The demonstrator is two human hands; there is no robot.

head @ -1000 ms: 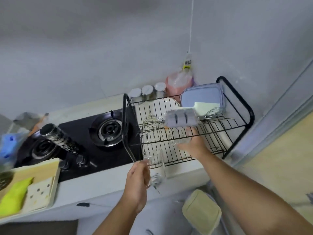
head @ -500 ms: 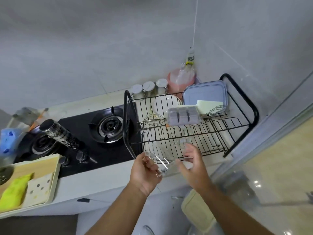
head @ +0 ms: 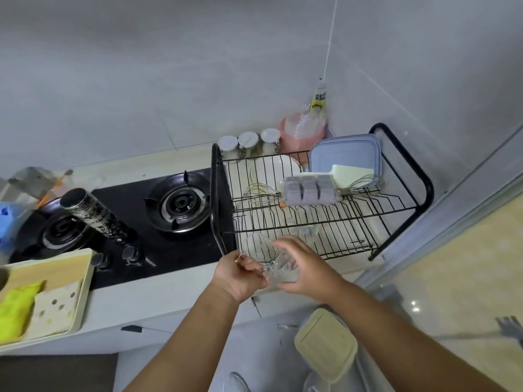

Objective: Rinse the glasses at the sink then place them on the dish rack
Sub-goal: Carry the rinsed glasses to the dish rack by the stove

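A clear glass mug (head: 271, 260) is held tilted in front of the black wire dish rack (head: 424, 190), near the rack's front left corner. My left hand (head: 240, 274) grips it from the left, by what looks like its handle. My right hand (head: 308, 267) wraps around its base from the right. Another clear glass (head: 307, 224) stands on the rack's lower level, just behind my right hand. The sink itself is not clearly in view.
The rack's top shelf carries a whisk (head: 260, 193), a grey holder (head: 310, 189), a white plate (head: 277, 168) and a lidded box (head: 345, 151). A gas hob (head: 175, 205) with a patterned cylinder (head: 93, 213) lies left. A beige-lidded container (head: 325, 343) sits below.
My right hand drew back from the rack's lower level, leaving a glass there, and joined the left hand on the glass mug. The mug rose to the rack's front edge.
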